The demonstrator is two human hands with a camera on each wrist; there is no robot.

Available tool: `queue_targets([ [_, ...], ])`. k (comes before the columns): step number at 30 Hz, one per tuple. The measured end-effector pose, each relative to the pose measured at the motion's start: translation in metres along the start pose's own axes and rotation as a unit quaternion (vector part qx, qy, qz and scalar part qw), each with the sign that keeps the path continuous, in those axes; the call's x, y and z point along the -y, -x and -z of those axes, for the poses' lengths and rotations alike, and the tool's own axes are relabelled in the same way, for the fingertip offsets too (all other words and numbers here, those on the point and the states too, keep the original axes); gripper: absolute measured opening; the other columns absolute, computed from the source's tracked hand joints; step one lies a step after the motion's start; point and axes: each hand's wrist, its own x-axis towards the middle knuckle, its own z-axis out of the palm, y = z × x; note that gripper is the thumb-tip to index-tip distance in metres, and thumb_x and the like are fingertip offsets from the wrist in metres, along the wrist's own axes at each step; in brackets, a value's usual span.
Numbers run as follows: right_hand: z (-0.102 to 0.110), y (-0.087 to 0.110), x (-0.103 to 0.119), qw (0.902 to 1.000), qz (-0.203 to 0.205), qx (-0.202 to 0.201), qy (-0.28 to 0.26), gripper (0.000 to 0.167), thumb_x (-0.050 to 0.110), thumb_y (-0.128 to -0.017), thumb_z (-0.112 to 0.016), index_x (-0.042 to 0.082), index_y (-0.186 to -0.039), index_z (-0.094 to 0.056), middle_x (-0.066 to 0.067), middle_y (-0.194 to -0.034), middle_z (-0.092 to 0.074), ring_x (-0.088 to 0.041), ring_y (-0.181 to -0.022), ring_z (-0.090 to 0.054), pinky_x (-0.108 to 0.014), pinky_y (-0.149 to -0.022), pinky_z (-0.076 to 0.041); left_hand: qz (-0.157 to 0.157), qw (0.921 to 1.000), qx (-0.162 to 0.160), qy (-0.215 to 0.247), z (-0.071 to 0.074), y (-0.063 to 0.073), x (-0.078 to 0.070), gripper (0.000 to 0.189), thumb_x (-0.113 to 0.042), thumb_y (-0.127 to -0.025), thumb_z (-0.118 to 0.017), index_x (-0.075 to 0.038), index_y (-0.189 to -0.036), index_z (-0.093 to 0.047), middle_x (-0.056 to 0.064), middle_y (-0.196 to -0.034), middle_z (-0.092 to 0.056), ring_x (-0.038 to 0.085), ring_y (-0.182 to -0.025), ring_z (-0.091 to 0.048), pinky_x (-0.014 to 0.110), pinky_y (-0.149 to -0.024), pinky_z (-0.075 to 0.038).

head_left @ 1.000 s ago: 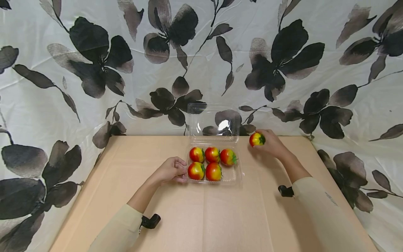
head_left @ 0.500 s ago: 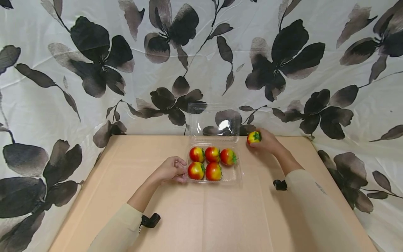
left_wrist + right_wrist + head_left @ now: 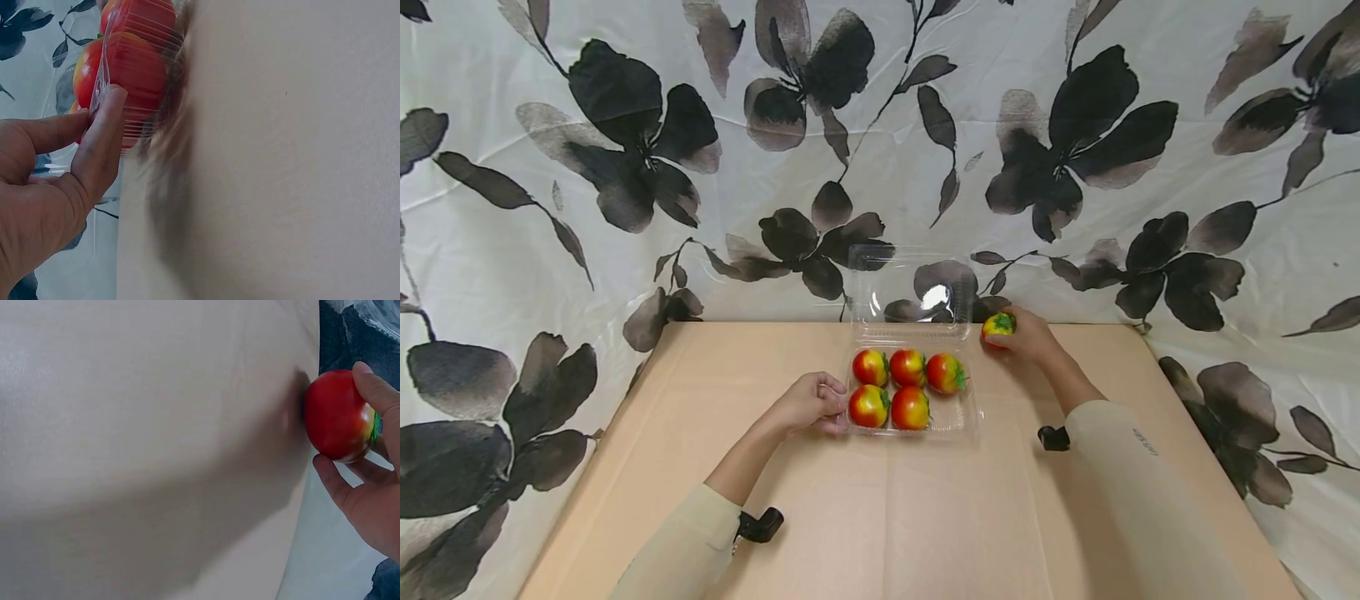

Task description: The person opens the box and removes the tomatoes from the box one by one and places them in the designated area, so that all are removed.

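Note:
My right hand grips a red-and-yellow tomato with a green top, close to the table's far edge and right of a clear plastic clamshell box. The right wrist view gives a nearer look at this tomato, held between thumb and fingertips. At the box's left side, my left hand pinches the rim, as its thumb and finger on the box wall show in the left wrist view. Inside the box sit several similar tomatoes, three behind and two in front. The front right corner holds none.
The box's transparent lid stands raised at the back, against a white cloth with dark flowers. A light brown table lies under everything. A black wrist camera sticks out from each sleeve.
My right hand has shifted a little to the left with the tomato, toward the box. The tomato has turned so its green top shows more from above. The left hand stays put.

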Motion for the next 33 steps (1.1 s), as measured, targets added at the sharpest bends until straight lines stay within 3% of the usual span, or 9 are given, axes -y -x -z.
queue_targets([
  [6,-0.004,-0.002,-0.005,0.9999,-0.009,-0.008,-0.010,0.079,0.034,-0.096,-0.073,-0.004,-0.154,-0.035,-0.030,-0.149,-0.046,-0.044,-0.128,-0.047,-0.059,-0.120,-0.039,-0.003,1.0000,0.003,-0.002,0.000,0.001,-0.001,0.030,0.009,-0.098,-0.060,0.012,-0.123,-0.045,0.017,-0.088,-0.065,0.024,-0.073,-0.073,0.044,-0.074,-0.067],
  [14,-0.007,-0.006,-0.010,0.9998,-0.003,0.009,-0.016,0.094,0.033,-0.094,-0.076,-0.008,-0.159,-0.021,-0.035,-0.156,-0.036,-0.050,-0.140,-0.041,-0.062,-0.125,-0.030,-0.005,1.0000,0.004,-0.002,0.000,0.000,-0.001,0.029,0.010,-0.098,-0.060,0.012,-0.122,-0.044,0.016,-0.087,-0.065,0.023,-0.071,-0.073,0.044,-0.074,-0.067],
  [21,-0.009,-0.005,-0.009,0.9994,0.006,-0.012,-0.033,0.088,0.026,-0.094,-0.076,-0.012,-0.155,-0.024,-0.037,-0.153,-0.038,-0.052,-0.140,-0.040,-0.063,-0.124,-0.031,-0.012,0.9999,0.008,-0.006,0.001,-0.003,0.001,0.028,0.009,-0.098,-0.060,0.011,-0.121,-0.044,0.017,-0.087,-0.066,0.022,-0.071,-0.073,0.045,-0.075,-0.067],
  [33,-0.016,-0.004,-0.012,0.9988,0.005,-0.005,-0.049,0.095,0.027,-0.092,-0.078,-0.012,-0.156,-0.021,-0.037,-0.153,-0.037,-0.051,-0.139,-0.041,-0.062,-0.124,-0.030,-0.001,0.9999,0.003,-0.013,0.001,-0.002,0.001,0.029,0.008,-0.098,-0.061,0.011,-0.122,-0.045,0.019,-0.088,-0.065,0.026,-0.073,-0.074,0.045,-0.075,-0.066],
])
